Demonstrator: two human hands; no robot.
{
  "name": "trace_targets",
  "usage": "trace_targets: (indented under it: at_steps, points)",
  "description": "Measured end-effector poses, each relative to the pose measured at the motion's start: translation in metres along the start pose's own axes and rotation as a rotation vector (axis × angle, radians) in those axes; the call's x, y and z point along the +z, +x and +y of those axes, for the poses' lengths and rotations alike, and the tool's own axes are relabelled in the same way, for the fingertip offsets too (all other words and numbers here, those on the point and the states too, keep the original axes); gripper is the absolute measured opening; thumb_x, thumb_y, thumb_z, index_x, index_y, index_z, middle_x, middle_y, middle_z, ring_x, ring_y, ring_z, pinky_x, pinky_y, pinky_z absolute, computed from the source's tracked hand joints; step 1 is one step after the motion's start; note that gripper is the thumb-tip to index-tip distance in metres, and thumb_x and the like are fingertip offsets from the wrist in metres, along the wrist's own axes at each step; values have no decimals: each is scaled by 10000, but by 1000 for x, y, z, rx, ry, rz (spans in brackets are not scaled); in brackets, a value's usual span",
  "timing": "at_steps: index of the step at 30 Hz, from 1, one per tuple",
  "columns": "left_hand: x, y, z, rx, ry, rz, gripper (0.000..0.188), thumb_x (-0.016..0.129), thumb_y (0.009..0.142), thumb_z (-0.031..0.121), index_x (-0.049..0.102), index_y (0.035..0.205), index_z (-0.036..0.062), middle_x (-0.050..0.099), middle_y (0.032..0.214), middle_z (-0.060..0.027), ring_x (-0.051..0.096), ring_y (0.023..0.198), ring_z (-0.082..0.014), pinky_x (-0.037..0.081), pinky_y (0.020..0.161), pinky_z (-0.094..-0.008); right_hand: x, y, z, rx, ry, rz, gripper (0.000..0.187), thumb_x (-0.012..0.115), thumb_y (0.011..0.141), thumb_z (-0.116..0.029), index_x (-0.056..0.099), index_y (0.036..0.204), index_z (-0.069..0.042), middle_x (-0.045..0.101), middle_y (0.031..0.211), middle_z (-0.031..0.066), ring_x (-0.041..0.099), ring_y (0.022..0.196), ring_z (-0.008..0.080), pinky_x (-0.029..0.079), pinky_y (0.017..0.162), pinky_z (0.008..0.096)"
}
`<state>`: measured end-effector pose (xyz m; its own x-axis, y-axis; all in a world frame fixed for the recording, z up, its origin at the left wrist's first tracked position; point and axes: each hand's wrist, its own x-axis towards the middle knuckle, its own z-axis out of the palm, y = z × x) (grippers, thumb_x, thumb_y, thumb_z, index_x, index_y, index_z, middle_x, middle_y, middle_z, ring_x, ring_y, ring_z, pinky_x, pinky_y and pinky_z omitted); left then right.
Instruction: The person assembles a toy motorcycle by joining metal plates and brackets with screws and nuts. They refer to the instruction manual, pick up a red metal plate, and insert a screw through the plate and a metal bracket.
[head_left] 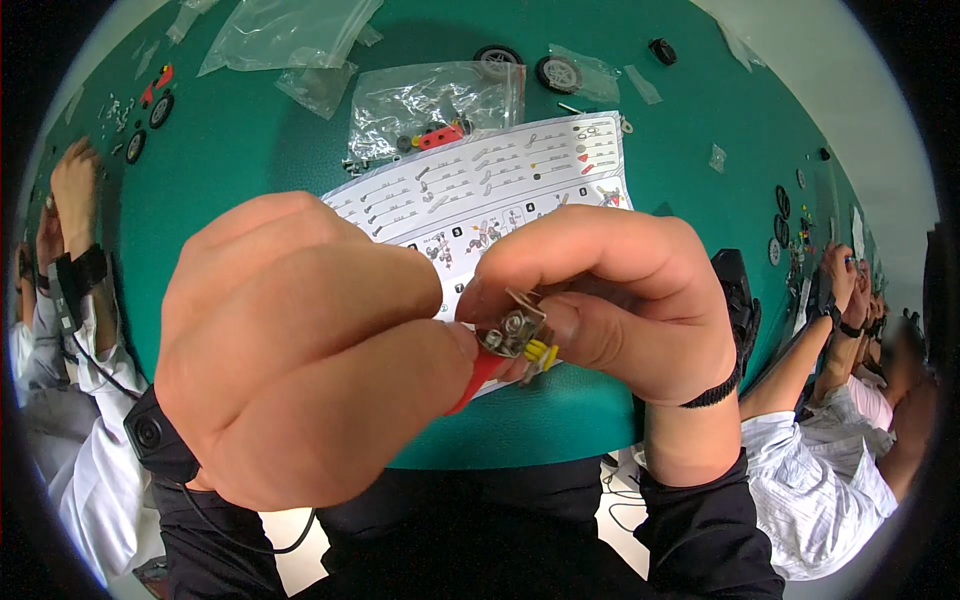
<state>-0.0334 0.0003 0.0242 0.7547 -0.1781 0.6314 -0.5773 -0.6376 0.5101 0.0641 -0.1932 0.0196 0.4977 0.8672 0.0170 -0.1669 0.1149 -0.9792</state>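
Close in front of me, both hands hold a small model assembly [513, 335] above the instruction sheet [400, 195]. It has metal brackets with bolts, a red piece [478, 380] and a yellow part [541, 354]. My left hand [310, 350] is closed, its thumb and finger pinching the red piece. My right hand [630, 310] grips the metal end between thumb and index finger. The fingers hide part of the assembly, and I cannot tell whether a tool is inside my left fist.
Beyond the sheet lies a clear plastic bag [400, 95] by a red perforated piece [440, 136] and small screws [368, 166]. Black-tyred wheels [558, 75] and empty bags [280, 35] are farther back. Other people's hands [75, 195] work at the left and right table edges.
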Motion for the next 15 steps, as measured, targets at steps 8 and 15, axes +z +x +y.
trace_targets:
  at_steps: [8, 15]
  points:
    - [0, -1, -2, 18, 11, 2, 230, 696, 540, 64, 565, 728, 41, 604, 793, -94, 539, 563, -240, 389, 489, -342, 3, 1, -2, 31, -8, 24, 210, 608, 831, -55, 636, 999, 68, 675, 928, 180, 667, 851, 247, 524, 775, 328]
    - [2, -2, -5, 53, 105, 10, 208, 680, 512, 19, 582, 695, 32, 597, 767, -90, 538, 553, -222, 389, 486, -316, 6, 1, -1, 7, -12, 56, 236, 556, 759, 74, 646, 977, 74, 680, 917, 182, 668, 857, 250, 517, 793, 322]
